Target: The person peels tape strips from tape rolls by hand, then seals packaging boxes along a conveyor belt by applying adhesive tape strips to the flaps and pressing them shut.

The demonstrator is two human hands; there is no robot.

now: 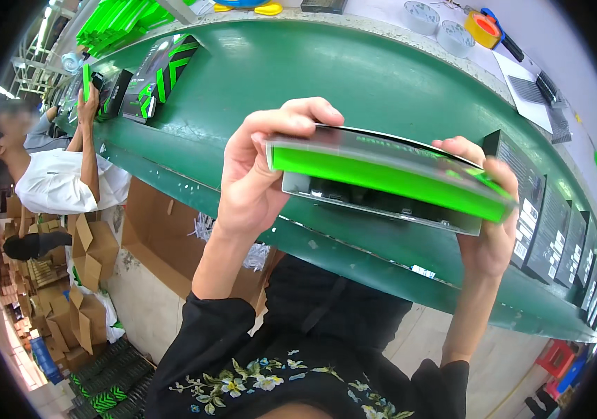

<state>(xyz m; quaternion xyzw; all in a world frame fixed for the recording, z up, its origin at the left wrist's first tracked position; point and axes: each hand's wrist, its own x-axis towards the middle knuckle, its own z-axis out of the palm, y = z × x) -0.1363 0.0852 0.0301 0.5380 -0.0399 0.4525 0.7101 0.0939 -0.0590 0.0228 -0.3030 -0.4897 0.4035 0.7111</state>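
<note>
A flat black box (389, 183) with a bright green edge is held up in front of me, above the green work surface (256, 73). Its side facing me gapes, and dark items partly show inside a pale lower tray. My left hand (246, 178) grips the left end, fingers over the top and thumb below. At the right end, my right hand (490, 241) is closed on the box, fingertips on the upper lid. The box hides part of both palms.
Black boxes (553, 223) line the right side of the surface. Black-and-green boxes (161, 77) stand at the far left, beside a person (68, 174) holding a green piece. Tape rolls (455, 38) lie beyond the far edge. An open cardboard carton (166, 230) sits below left.
</note>
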